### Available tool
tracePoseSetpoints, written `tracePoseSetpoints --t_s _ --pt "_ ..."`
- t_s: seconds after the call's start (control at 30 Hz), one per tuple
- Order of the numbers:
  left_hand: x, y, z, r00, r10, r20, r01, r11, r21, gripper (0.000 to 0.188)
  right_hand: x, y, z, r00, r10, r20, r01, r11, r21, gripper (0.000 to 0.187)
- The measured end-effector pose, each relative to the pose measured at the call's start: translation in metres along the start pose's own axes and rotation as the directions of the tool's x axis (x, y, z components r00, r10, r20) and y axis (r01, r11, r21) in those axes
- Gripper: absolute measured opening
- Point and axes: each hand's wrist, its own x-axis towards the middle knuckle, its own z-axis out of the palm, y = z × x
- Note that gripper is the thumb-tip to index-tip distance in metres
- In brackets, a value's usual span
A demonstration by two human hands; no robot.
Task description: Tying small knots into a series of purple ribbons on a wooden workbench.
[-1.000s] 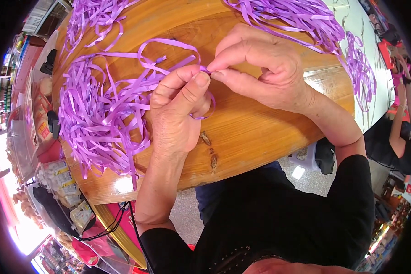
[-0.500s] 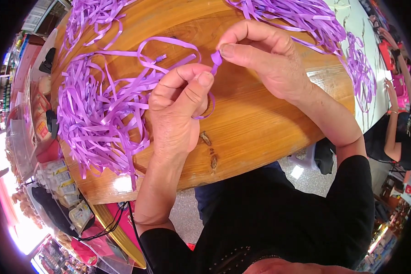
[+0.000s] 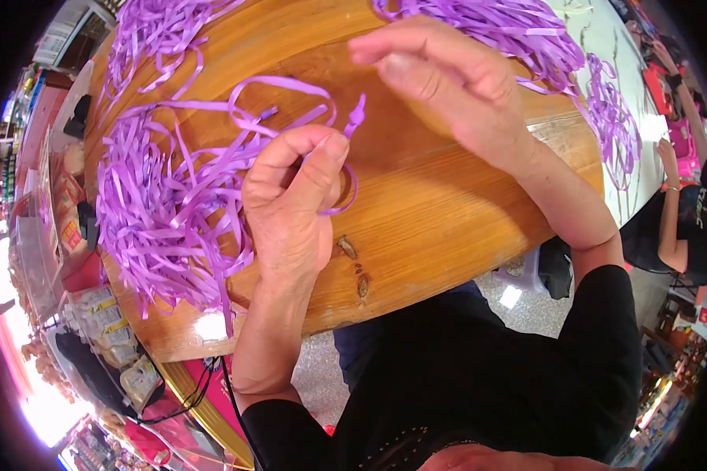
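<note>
Right fingers (image 3: 393, 38) now off knotted purple ribbon tip (image 3: 356, 118), parted; tip free.

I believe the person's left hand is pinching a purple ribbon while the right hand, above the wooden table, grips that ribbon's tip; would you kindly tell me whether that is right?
Not quite: the right hand is open and apart from the ribbon's tip, as the head view shows. The left hand is indeed pinching the ribbon, above the wooden table.

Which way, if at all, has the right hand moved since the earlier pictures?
Yes: the right hand has moved up the picture, farther from the dark wood mark in the tabletop.
</note>
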Motion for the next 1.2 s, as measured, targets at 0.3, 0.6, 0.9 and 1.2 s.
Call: tracePoseSetpoints --t_s 0.3,0.6,0.9,1.2 --pt "-0.004 -0.001 -0.002 1.0 0.013 0.008 -0.014 0.988 0.155 0.004 -0.007 0.012 0.004 0.818 -0.485 0.309 0.571 0.615 -0.544 0.017" --pt "0.002 0.01 -0.017 0.985 0.174 -0.018 -0.155 0.917 0.369 0.005 0.002 0.015 -0.013 0.812 -0.532 0.241 0.567 0.617 -0.545 0.01" --pt "0.008 0.01 -0.019 0.989 0.122 0.081 -0.142 0.937 0.32 0.004 0.003 0.025 -0.005 0.904 -0.386 0.183 0.427 0.836 -0.344 0.031" --pt "-0.015 0.008 0.03 0.931 0.342 0.128 -0.359 0.922 0.145 0.008 -0.015 0.006 0.023 0.858 -0.064 0.509 -0.125 0.936 0.328 0.075"
